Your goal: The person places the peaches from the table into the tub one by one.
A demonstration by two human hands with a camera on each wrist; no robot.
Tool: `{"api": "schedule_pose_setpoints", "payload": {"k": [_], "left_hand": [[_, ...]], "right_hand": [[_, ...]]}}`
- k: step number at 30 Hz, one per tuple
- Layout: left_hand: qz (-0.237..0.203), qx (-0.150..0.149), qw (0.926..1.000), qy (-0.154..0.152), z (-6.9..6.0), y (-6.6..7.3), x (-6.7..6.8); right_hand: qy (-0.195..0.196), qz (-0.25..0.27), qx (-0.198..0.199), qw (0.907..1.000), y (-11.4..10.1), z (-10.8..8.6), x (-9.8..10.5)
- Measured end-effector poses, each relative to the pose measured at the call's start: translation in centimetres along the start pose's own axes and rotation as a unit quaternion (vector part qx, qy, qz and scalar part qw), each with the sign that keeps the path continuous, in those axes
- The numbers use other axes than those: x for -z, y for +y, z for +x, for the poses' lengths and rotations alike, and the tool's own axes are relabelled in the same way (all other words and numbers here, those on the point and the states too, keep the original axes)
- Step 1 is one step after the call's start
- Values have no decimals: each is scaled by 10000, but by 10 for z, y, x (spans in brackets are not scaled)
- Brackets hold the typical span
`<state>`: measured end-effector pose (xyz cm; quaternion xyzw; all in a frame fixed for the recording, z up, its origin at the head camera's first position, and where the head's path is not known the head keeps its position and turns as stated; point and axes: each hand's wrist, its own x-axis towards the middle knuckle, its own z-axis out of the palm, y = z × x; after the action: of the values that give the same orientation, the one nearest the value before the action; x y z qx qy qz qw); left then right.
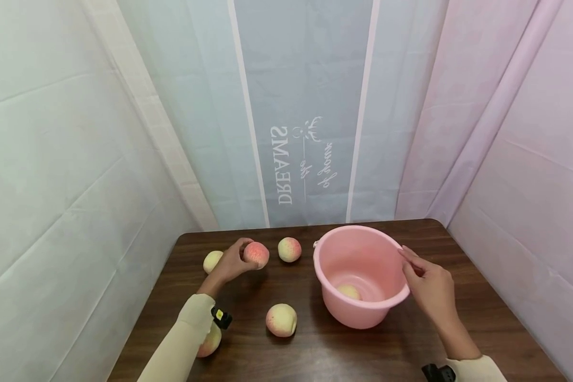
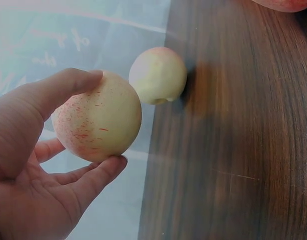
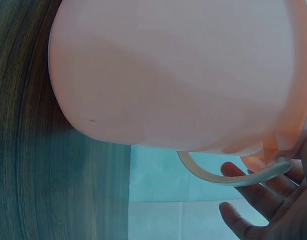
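Note:
My left hand [image 1: 232, 262] pinches a red and yellow peach [image 1: 256, 254] between thumb and fingers; the left wrist view shows the thumb on one side of this peach [image 2: 98, 117] and fingertips on the other. A pink bucket [image 1: 358, 317] stands upright to the right, one yellowish peach [image 1: 349, 291] at its bottom. At the bucket's right rim, my right hand [image 1: 430, 284] holds the edge with thumb and fingers. In the right wrist view, the right hand [image 3: 273, 200] is by the rim and the bucket's pale handle [image 3: 218, 177].
More peaches lie on the dark wooden table [image 1: 248, 361]: one [image 1: 289, 250] at the back, one [image 1: 281, 320] in front, one [image 1: 212, 261] behind the left hand, and one [image 1: 210, 341] partly under the left sleeve. Cloth curtains [image 1: 310, 79] surround the table's back and sides.

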<state>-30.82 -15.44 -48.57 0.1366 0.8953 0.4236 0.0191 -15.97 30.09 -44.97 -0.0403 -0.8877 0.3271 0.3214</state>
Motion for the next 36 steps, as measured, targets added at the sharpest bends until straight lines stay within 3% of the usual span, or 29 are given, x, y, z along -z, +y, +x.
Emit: {"api": "schedule_pose_setpoints", "payload": {"k": [15, 36], "left_hand": [[62, 4, 10000, -14, 0, 11, 1], [-139, -277, 9995, 54, -4, 31, 1]], "right_hand": [[117, -7, -1, 9999, 2, 1, -2], [209, 32, -181, 9996, 3, 0, -3]]}}
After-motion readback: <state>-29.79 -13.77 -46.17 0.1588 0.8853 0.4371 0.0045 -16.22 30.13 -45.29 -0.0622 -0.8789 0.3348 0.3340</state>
